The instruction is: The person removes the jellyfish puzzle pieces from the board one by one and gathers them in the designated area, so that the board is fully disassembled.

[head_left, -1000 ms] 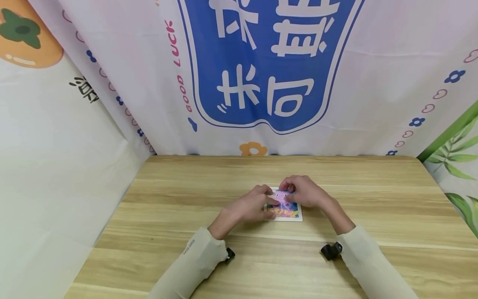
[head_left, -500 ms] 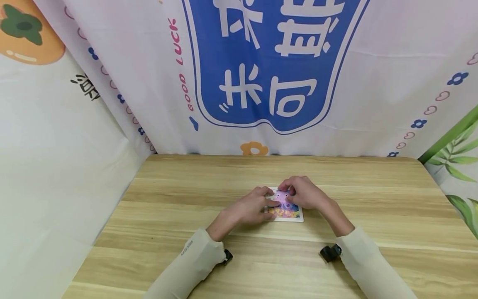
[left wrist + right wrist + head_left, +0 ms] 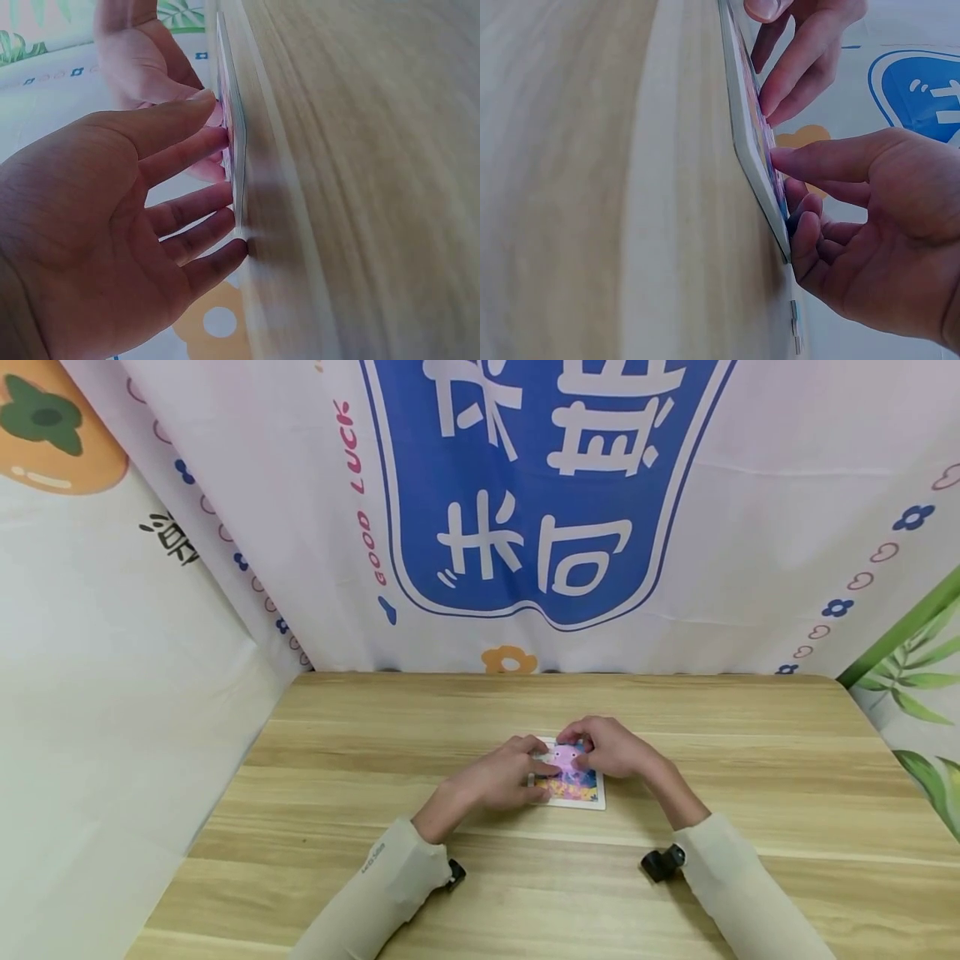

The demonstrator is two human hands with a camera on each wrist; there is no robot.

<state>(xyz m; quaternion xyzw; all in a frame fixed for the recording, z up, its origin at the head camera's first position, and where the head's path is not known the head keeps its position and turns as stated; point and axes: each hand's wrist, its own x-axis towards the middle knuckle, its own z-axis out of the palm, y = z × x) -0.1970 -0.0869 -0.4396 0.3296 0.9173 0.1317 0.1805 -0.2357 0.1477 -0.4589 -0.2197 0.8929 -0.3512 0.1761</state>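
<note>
Wooden table [image 3: 315, 793], printed banner [image 3: 540, 485] behind; both hands cover much of my view of the puzzle board [image 3: 581, 789]. Board: small, colourful (pink figure), flat at table centre. Left hand [image 3: 498, 777] and right hand [image 3: 607, 750], fingers extended, press its face.

The small square picture board [image 3: 576, 787] lies flat on the wooden table, a little beyond the middle, in front of me. It has a white border and a bright face, pink above, orange and blue below. It may be a puzzle, though my fingers hide most of it.
</note>
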